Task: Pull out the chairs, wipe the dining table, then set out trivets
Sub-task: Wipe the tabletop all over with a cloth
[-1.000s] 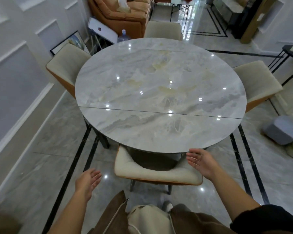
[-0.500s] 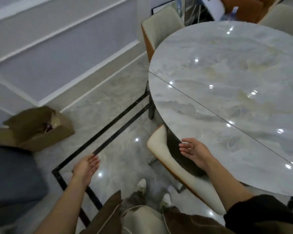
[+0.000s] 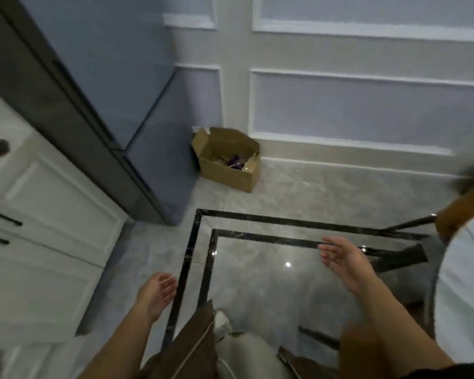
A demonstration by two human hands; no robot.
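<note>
One tall grey-blue fridge [image 3: 137,77] stands left beside one white cabinet [image 3: 52,214] with two black handles. At the right edge only a curved slice of the one dining table [image 3: 465,291] shows, with one blurred orange-brown chair [image 3: 463,212] just beyond it. One open cardboard box [image 3: 227,160] sits against the panelled wall, and two hands hover over the floor, the left hand [image 3: 156,291] and right hand [image 3: 342,258], both with fingers straight and loosely spread, holding nothing.

- One head-worn wide-angle view looks steeply down across the glossy grey marble floor [image 3: 257,285] to the white panelled wall [image 3: 367,105].
- The left hand [image 3: 159,291] and right hand [image 3: 342,261] sit close, low in frame.
- The pale round marble table [image 3: 465,296] cuts the right edge.
</note>
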